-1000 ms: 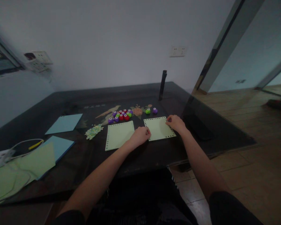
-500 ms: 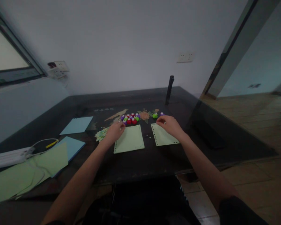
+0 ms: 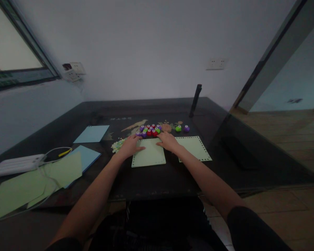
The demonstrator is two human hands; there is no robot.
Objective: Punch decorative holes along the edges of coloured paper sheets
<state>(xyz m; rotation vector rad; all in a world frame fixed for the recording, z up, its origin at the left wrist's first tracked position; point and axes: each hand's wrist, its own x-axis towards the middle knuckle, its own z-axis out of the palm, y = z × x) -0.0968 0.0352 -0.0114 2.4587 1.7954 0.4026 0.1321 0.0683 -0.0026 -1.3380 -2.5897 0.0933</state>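
My left hand (image 3: 130, 146) rests at the left edge of a pale green sheet (image 3: 149, 157), thumb spread over the paper and fingers stretched toward the far corner. At its far right corner lies my right hand (image 3: 169, 142), fingers extended and thumb apart; its fingertips are close to the cluster. Small holes line edges of this sheet. Just beyond it sits a tight cluster of small red, green and purple craft punches (image 3: 149, 132) with white round tops. Partly behind my right forearm is a second pale green sheet (image 3: 195, 147), also with holes along its edges.
A green punch (image 3: 178, 128) and a purple punch (image 3: 186, 128) stand apart to the right. Blue paper (image 3: 92, 134), more green sheets (image 3: 39, 179) and a white power strip (image 3: 18, 165) with its cable lie left. A black upright object (image 3: 195, 100) stands at the back.
My right hand has moved left from the second sheet to the first one, and its pinch has opened. My left hand has opened too. A purple punch now stands beside the cluster's near left.
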